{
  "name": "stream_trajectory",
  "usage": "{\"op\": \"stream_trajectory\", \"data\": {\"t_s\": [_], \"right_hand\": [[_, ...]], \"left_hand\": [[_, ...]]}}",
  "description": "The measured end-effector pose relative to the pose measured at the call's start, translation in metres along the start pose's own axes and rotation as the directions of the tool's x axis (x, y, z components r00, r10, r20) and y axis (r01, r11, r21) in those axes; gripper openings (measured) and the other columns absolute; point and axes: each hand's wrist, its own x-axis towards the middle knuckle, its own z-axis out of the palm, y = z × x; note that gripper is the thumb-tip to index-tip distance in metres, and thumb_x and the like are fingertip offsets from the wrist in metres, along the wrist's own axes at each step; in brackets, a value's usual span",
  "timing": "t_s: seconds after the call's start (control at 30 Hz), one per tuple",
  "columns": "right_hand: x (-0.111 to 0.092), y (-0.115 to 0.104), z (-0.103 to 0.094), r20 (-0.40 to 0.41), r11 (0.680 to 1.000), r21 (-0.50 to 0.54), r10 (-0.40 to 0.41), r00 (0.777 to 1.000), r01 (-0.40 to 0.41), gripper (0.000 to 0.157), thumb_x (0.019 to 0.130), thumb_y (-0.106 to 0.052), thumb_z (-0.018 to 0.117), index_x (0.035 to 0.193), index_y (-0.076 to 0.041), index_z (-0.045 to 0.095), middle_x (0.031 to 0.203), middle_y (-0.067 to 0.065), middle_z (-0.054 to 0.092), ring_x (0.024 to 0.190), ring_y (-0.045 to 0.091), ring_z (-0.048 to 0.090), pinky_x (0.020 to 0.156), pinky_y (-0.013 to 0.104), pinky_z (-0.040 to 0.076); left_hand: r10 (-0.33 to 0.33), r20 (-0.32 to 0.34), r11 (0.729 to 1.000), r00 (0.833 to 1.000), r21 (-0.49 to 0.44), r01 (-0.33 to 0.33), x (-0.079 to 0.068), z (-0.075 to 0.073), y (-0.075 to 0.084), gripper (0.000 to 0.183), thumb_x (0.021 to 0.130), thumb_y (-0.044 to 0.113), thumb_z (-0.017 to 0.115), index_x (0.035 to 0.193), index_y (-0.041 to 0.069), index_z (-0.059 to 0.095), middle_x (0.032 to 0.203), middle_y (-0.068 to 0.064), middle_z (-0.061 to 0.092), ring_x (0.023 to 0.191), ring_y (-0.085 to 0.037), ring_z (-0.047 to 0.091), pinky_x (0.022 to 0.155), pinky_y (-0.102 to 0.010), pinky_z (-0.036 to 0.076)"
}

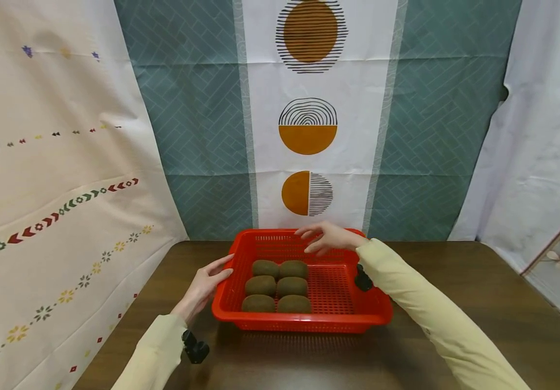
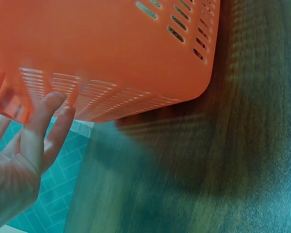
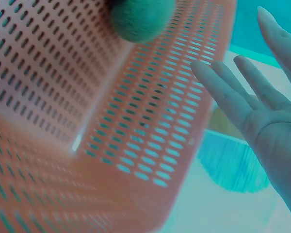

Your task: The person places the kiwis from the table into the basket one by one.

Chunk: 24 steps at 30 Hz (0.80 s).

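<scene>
A red plastic basket (image 1: 304,325) stands on the table, its walls and floor slotted. Brown kiwifruits (image 1: 292,286) lie in paired rows in its left part; one kiwifruit (image 3: 143,19) also shows in the right wrist view. My left hand (image 1: 204,286) is at the basket's left rim, fingers extended along its outer side; in the left wrist view the hand (image 2: 24,150) is close against the slotted wall. Above the basket's back right part hovers my right hand (image 1: 329,238), fingers loosely spread and holding nothing.
The dark wooden table (image 1: 436,303) extends on both sides of the basket. A green and white patterned cloth (image 1: 202,124) hangs behind it, with a cream cloth (image 1: 56,162) at the left and a pale one (image 1: 543,162) at the right. Black wrist cameras (image 1: 195,348) sit on both sleeves.
</scene>
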Motion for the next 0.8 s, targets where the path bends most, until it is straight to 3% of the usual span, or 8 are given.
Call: {"op": "stream_trajectory", "data": {"t_s": [0.43, 0.8], "right_hand": [[-0.053, -0.032, -0.036, -0.020, 0.985, 0.114, -0.129, 0.991, 0.130, 0.053, 0.085, 0.000, 0.060, 0.134, -0.001, 0.040, 0.130, 0.022, 0.042, 0.101, 0.037, 0.054, 0.077, 0.053, 0.045], [-0.109, -0.023, -0.067, -0.087, 0.991, 0.075, -0.108, 0.990, 0.114, 0.049, 0.086, -0.002, 0.060, 0.131, 0.005, 0.042, 0.126, 0.025, 0.045, 0.099, 0.034, 0.056, 0.077, 0.046, 0.047]], "left_hand": [[0.026, -0.040, 0.999, 0.999, 0.043, -0.025, 0.010, -0.007, -0.016, 0.050, 0.086, 0.014, 0.062, 0.134, 0.008, 0.045, 0.123, -0.023, 0.049, 0.095, -0.035, 0.058, 0.072, -0.044, 0.050], [0.024, -0.031, 0.999, 0.999, 0.044, -0.022, 0.009, -0.005, -0.016, 0.049, 0.087, 0.012, 0.061, 0.134, 0.009, 0.045, 0.123, -0.024, 0.049, 0.097, -0.036, 0.057, 0.073, -0.044, 0.050]]}}
